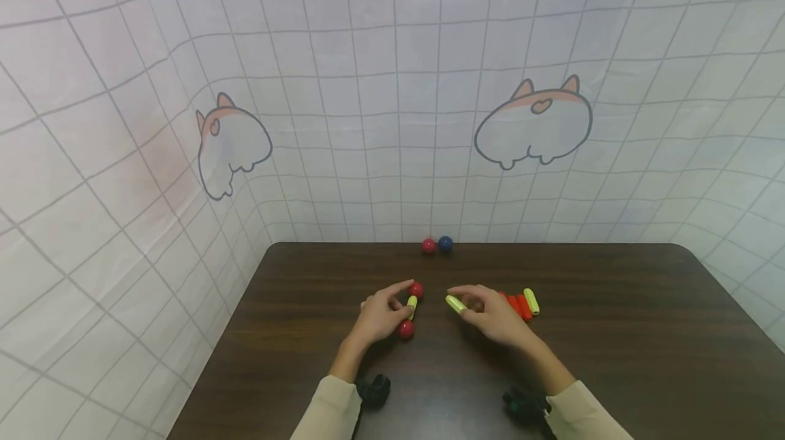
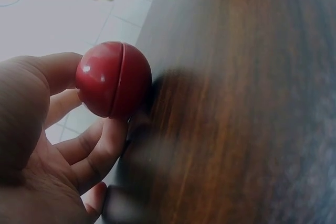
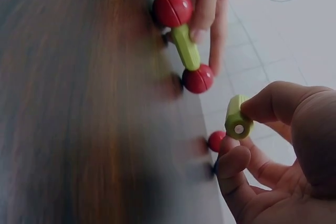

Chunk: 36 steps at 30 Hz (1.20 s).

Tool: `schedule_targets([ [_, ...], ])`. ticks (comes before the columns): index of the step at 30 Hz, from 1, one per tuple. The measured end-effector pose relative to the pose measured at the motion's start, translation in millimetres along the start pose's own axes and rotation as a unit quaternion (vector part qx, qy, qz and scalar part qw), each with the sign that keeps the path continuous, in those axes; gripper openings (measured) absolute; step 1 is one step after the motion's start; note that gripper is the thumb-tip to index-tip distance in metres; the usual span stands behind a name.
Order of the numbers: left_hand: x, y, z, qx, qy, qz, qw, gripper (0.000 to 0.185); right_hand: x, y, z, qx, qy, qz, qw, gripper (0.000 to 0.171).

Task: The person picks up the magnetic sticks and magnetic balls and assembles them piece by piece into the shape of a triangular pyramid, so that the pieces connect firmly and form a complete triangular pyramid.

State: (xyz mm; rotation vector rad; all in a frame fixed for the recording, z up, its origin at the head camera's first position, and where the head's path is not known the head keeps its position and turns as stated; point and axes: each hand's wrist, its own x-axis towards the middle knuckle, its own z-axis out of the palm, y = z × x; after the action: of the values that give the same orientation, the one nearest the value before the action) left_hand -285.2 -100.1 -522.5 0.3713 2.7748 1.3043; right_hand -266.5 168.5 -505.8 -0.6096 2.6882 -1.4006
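My left hand (image 1: pixel 380 317) pinches a yellow-green stick (image 1: pixel 413 305), thumb against it, forefinger reaching along to the red ball (image 1: pixel 416 289) on its far end; another red ball (image 1: pixel 406 330) sits at its near end, beside my thumb. I seem to hold the middle so that all three stay in line.

My right hand (image 1: pixel 493 317) pinches a second yellow-green stick (image 1: pixel 455 304) by its sides, likely to leave the ends uncovered; a pale spot (image 3: pixel 239 128) shows on the end facing my wrist. Its other end points leftward, apart from my left fingers.

Just right of my right fingers, red sticks (image 1: pixel 518 307) and a third yellow-green stick (image 1: pixel 531 302) lie side by side on the table (image 1: pixel 306 276), perhaps for easy reach. Beyond both hands' fingertips, a spare red ball (image 1: pixel 428 246) and a blue ball (image 1: pixel 445 244) sit near the far edge, perhaps to keep them out of the way.
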Motion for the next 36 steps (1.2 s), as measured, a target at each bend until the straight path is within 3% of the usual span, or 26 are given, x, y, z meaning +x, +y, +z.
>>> schedule_targets([
  [20, -1.5, 4.7, -4.6, -0.041, -0.006, 0.010, 0.9991, 0.051, 31, -4, 30, 0.045, -0.022, 0.041, 0.998, 0.040],
  [36, -1.4, 4.4, -3.6, -0.036, -0.009, 0.007, 0.9993, 0.051, 39, -9, 44, 0.033, 0.010, 0.061, 0.998, 0.036],
])
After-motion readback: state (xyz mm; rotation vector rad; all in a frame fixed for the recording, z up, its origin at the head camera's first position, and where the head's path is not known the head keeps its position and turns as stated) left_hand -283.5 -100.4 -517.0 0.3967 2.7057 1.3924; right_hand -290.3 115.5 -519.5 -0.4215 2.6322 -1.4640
